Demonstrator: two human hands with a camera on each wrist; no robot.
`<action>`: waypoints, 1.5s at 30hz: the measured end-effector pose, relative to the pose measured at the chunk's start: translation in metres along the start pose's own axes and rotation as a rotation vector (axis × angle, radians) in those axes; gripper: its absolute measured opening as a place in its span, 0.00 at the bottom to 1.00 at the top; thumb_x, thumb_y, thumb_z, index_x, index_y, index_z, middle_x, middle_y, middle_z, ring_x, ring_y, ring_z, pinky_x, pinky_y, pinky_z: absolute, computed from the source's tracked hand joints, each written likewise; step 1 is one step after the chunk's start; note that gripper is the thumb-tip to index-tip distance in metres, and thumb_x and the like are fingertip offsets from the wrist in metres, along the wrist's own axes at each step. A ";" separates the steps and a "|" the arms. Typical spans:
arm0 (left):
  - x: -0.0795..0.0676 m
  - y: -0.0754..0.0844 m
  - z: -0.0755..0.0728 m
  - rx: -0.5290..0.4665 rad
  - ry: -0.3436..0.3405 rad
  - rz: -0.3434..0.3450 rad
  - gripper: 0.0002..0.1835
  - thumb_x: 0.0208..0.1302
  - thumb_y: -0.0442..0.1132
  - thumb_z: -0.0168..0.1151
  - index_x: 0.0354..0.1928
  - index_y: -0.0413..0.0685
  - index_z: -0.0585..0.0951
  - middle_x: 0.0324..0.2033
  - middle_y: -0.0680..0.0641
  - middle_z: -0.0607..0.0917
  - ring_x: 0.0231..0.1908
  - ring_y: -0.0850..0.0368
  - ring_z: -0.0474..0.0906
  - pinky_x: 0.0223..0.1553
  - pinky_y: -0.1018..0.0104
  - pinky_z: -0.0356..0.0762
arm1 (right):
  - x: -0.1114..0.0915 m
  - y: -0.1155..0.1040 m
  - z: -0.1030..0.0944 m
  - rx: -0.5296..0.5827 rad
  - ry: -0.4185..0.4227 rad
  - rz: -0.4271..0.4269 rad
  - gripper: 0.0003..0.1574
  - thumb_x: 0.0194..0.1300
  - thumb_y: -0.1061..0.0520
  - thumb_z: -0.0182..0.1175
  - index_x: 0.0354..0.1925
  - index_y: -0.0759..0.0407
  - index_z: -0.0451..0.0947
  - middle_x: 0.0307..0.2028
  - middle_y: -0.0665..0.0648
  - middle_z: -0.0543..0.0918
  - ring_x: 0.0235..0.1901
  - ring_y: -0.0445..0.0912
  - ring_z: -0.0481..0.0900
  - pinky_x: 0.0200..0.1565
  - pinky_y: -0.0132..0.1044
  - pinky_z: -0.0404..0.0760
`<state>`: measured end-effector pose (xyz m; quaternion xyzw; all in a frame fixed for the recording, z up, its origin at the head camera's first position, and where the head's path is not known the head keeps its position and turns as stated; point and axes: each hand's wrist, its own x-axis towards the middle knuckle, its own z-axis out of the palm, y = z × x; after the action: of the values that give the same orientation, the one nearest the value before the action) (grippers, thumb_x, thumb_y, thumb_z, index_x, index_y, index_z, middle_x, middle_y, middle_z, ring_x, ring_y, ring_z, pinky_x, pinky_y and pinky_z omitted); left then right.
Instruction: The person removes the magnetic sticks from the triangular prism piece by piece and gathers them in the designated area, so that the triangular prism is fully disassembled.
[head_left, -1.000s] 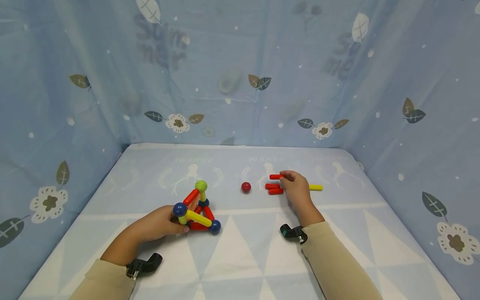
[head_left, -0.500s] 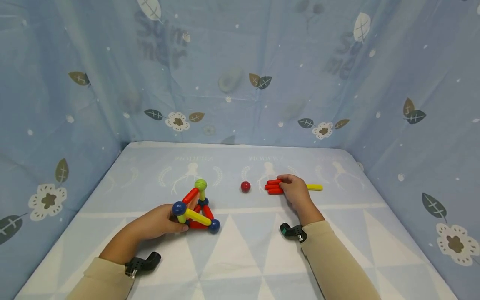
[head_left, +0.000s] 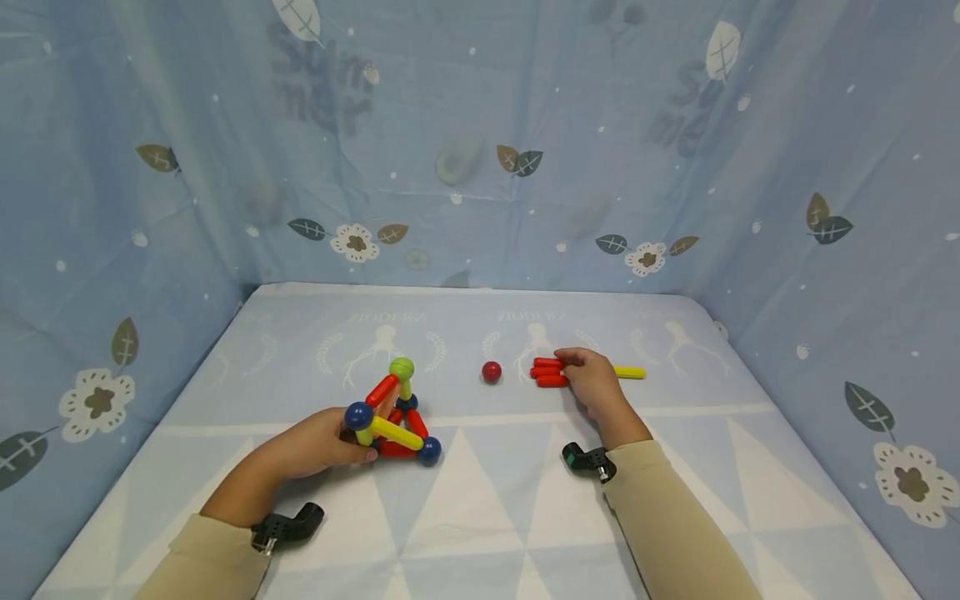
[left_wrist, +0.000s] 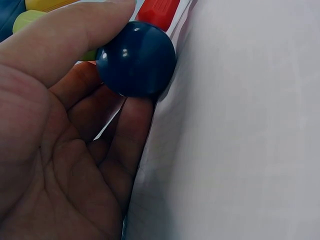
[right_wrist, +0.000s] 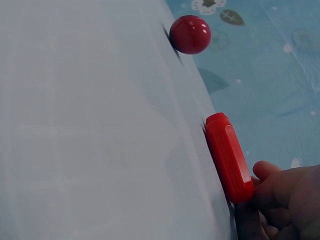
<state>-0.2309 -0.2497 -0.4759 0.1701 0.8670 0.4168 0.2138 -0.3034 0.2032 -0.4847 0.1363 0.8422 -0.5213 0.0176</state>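
In the head view my left hand [head_left: 326,446] grips the near-left corner of a ball-and-stick frame of red, yellow and light green magnetic rods [head_left: 397,434] joined by blue balls and one green ball [head_left: 402,369]. The left wrist view shows my thumb and fingers around a blue ball [left_wrist: 137,60] at its base. My right hand [head_left: 594,385] is low over the table at the right ends of three loose red rods [head_left: 551,382], lying side by side. Its thumb and forefinger pinch the farthest rod, whose end they hide. The nearest red rod [right_wrist: 229,157] fills much of the right wrist view.
A loose red ball [head_left: 491,372] sits left of the red rods. A yellow rod [head_left: 630,373] sticks out to the right from behind my right hand. Patterned cloth [head_left: 480,167] hangs around the back and sides of the covered table [head_left: 465,517].
My right hand has brought the farthest red rod nearer, down beside the other two. The left hand and the frame it holds have stayed in place.
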 end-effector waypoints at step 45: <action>0.000 -0.001 0.000 0.018 -0.002 0.000 0.24 0.60 0.49 0.79 0.55 0.49 0.84 0.46 0.50 0.86 0.44 0.51 0.76 0.49 0.56 0.71 | -0.102 -0.064 0.099 0.030 -0.360 -0.272 0.10 0.71 0.57 0.67 0.50 0.53 0.84 0.48 0.51 0.87 0.46 0.46 0.85 0.48 0.39 0.84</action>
<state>-0.2313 -0.2504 -0.4764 0.1726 0.8704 0.4089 0.2130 -0.2321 0.0674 -0.4565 -0.0734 0.8283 -0.5473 0.0950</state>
